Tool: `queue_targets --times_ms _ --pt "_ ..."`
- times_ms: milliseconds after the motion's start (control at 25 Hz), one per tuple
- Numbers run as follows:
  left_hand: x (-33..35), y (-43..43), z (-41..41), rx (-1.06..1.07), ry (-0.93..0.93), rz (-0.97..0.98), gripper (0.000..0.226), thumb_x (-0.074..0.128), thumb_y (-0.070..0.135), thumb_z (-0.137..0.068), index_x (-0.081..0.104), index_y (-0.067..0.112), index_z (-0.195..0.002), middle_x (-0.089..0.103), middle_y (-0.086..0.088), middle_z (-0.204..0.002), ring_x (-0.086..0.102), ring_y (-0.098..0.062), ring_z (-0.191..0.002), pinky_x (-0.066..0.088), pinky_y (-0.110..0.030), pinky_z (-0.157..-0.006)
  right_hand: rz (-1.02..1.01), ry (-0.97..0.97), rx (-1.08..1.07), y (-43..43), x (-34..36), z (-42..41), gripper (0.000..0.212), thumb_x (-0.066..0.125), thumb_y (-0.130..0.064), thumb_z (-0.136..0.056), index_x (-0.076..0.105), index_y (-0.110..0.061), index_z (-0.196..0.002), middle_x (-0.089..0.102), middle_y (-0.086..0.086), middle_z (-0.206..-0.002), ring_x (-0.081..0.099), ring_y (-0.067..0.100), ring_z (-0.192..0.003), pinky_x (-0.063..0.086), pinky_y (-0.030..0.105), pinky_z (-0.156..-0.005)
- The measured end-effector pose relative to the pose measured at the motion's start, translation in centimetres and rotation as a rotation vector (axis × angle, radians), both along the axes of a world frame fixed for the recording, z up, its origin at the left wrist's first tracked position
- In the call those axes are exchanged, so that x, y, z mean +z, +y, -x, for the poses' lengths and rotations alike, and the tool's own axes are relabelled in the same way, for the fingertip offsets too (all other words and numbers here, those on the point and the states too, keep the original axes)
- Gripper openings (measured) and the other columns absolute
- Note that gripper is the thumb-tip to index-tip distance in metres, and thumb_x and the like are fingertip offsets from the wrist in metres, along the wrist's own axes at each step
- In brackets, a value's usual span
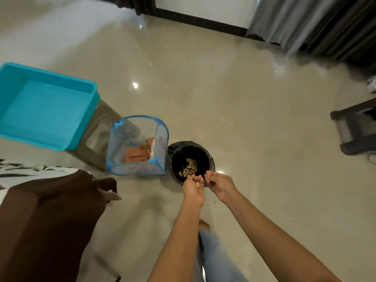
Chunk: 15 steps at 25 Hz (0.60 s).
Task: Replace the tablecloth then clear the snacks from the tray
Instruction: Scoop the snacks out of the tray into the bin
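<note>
Snack crumbs (197, 184) on open fingers (193, 178) of left hand (193, 191) over bin (211, 159); right hand (219, 183) curled, contents unclear.

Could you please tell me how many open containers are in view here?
3: a teal tub on the stool at left; a blue mesh hamper on the floor beside the stool; a black bin right of the hamper. Others may sit out of frame.

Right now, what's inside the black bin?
A pile of tan snack pieces lies at the bottom of the black bin. The left hand, with one piece on it, and the right hand cover the near rim; whatever lies under them is hidden.
</note>
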<state>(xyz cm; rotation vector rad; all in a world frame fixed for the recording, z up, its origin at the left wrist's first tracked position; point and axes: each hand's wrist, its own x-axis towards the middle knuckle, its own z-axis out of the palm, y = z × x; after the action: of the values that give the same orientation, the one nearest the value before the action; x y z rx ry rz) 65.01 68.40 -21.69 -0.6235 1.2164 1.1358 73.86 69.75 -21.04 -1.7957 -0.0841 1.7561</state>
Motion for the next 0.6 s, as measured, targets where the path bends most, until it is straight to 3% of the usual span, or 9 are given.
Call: queue_targets --times_ms 160,280,400,520,600 --pt "-6.2 3.3 0.4 -0.095 0.052 0.074 0.021 0.040 0.009 -0.100 0.054 0.006 -0.085 0.049 -0.008 -0.081 0.049 -0.013 -0.071 0.047 -0.020 -0.068 0.081 -0.028 -0.082 3.4 -6.8 0.3 0.011 0.059 0.011 -0.087 0.066 0.004 -0.090 0.065 0.013 -0.080 0.061 0.017 -0.070 0.055 0.024 -0.064" --pt "-10.3 5.6 1.2 -0.170 0.062 0.078 0.021 0.045 0.011 -0.099 0.057 0.002 -0.113 0.052 -0.011 -0.098 0.054 -0.017 -0.088 0.049 -0.024 -0.083 0.111 -0.065 -0.147 5.6 -11.4 0.8 0.012 0.061 0.012 -0.085 0.066 0.001 -0.082 0.066 0.013 -0.080 0.063 0.019 -0.073 0.054 0.025 -0.067" --pt "-14.5 7.4 1.9 -0.249 0.074 0.067 0.039 0.045 0.024 -0.101 0.049 0.004 -0.134 0.049 -0.013 -0.127 0.048 -0.024 -0.122 0.041 -0.032 -0.107 0.128 -0.104 -0.145 7.2 -15.7 0.9 0.015 0.059 0.013 -0.085 0.067 0.001 -0.084 0.067 0.014 -0.089 0.065 0.019 -0.076 0.055 0.026 -0.072" --pt "-17.7 8.4 2.2 -0.309 0.046 0.038 0.054 0.041 0.039 -0.100 0.031 0.013 -0.147 0.041 -0.015 -0.144 0.041 -0.029 -0.132 0.030 -0.041 -0.114 0.145 -0.136 -0.078 7.9 -19.1 0.8 0.021 0.057 0.014 -0.085 0.069 -0.001 -0.095 0.068 0.013 -0.092 0.068 0.021 -0.079 0.055 0.031 -0.088" --pt "-18.1 8.4 2.1 -0.323 0.028 0.018 0.061 0.037 0.046 -0.100 0.020 0.017 -0.151 0.034 -0.015 -0.150 0.035 -0.030 -0.138 0.024 -0.044 -0.117 0.132 -0.161 -0.078 7.8 -20.0 0.7 0.024 0.061 0.014 -0.083 0.069 0.001 -0.101 0.068 0.014 -0.093 0.070 0.022 -0.080 0.058 0.029 -0.082"
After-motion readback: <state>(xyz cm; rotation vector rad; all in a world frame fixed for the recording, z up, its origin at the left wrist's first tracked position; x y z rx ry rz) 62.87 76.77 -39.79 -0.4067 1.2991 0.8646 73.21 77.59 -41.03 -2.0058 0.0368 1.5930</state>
